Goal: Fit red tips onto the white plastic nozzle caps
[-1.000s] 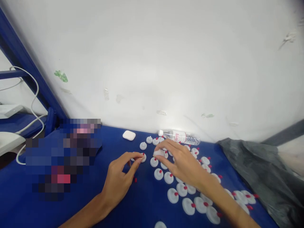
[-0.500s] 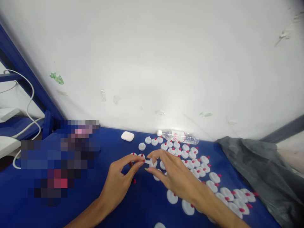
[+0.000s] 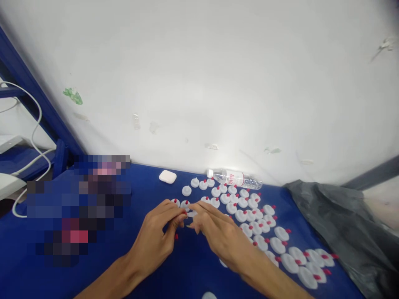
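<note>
Between the thumb and fingers of my left hand (image 3: pixel 156 232) is a small red tip cap (image 3: pixel 185 212). My right hand (image 3: pixel 221 234) grips a white nozzle lid (image 3: pixel 191 214), its narrow spout pointing left at the red cap. The two parts meet or nearly meet; my fingers cover most of the lid. A loose red tip cap (image 3: pixel 176 236) lies on the blue surface below my left fingers. Many white lids with red tips (image 3: pixel 277 245) spread out to the right. Behind my hands, a white lid (image 3: pixel 186 190) shows no red tip.
A clear water bottle (image 3: pixel 235 178) lies on its side along the wall. A small white case (image 3: pixel 167 177) is left of it. Dark plastic sheeting (image 3: pixel 333 216) covers the right edge. White cable (image 3: pixel 40 124) hangs at the left, near a pixelated patch.
My right hand has shifted slightly left and its fingers have closed further over the white lid. My left hand stays on the red cap. The view has tilted a little.
</note>
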`<state>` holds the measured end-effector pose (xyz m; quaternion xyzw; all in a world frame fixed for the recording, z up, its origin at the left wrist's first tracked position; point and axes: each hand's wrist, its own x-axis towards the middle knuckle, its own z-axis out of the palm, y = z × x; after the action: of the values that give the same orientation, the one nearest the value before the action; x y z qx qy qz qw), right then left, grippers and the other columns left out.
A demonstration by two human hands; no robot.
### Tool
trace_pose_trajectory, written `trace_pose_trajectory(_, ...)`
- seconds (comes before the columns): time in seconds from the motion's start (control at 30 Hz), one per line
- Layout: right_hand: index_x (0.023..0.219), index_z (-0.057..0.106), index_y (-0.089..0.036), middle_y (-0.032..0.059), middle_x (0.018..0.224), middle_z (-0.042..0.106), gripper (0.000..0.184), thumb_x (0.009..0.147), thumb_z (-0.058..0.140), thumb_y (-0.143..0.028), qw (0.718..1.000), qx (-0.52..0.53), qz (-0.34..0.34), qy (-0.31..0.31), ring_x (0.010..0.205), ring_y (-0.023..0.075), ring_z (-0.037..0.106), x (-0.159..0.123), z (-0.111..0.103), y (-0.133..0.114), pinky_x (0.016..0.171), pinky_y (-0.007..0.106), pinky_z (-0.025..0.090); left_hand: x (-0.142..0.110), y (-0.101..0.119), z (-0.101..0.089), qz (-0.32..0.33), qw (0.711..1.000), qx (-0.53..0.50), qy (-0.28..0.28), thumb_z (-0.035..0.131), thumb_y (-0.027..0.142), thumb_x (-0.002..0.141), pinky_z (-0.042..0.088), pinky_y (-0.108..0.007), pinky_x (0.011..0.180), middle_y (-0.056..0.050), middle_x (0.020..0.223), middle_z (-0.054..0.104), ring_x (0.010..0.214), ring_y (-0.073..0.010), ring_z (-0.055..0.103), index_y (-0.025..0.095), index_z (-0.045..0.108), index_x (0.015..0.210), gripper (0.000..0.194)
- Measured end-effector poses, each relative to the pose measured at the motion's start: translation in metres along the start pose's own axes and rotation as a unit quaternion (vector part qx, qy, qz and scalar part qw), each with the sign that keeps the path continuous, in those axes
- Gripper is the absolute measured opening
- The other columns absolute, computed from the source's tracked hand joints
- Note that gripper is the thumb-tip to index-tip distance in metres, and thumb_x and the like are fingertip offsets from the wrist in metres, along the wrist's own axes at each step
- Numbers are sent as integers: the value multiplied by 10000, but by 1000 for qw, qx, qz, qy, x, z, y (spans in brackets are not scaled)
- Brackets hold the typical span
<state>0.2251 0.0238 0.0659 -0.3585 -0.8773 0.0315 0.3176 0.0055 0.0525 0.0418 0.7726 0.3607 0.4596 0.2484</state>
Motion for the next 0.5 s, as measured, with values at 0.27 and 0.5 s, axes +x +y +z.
trace_pose_trajectory(0.27,950,580,-278,-17,899,733,327,1117,393,-68,1000,-3,-12,-6,964,160,759,-4,25,-3,960,288,667,-4,3,3,14,1000,22,5,525,222,1076,575,-359,683,-26,765,747,736,-222,686,263,687,788,332)
trace_pose_trajectory(0.5,1033,552,-274,51,1170,787,121,1141,605,-289,993,80,59,67,1109,198,787,5,21,-2,963,347,671,-4,3,2,-36,999,24,-14,474,304,1112,542,-357,684,-3,826,741,715,-211,701,277,685,918,288)
